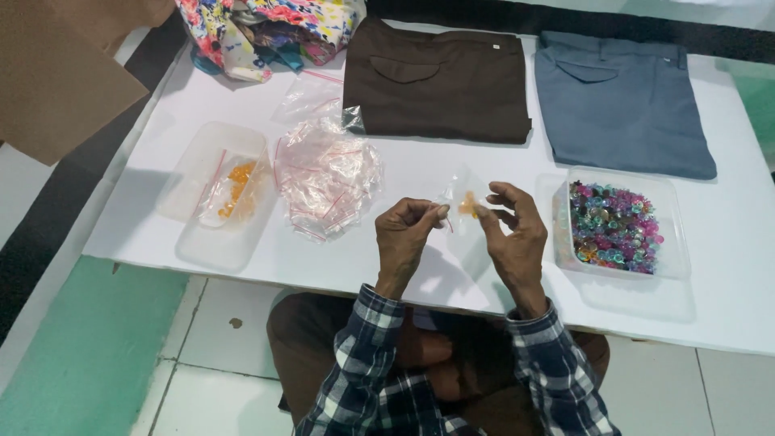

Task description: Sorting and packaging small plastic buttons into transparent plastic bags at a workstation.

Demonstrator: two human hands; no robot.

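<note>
My left hand (406,236) and my right hand (513,234) are raised over the white table (452,165), both pinching a small clear zip bag (462,196) between them. An orange bead (468,205) shows inside the bag near my right fingertips. A pile of empty clear zip bags (327,173) lies to the left of my hands. On the right stands a clear tub (670,234) filled with several multicoloured beads (613,226).
A clear tray (194,173) at the left holds bags of orange beads (236,187). Folded brown trousers (440,81) and grey-blue trousers (622,101) lie at the back. A floral bag (266,28) sits at the far left corner, cardboard (56,73) beside it.
</note>
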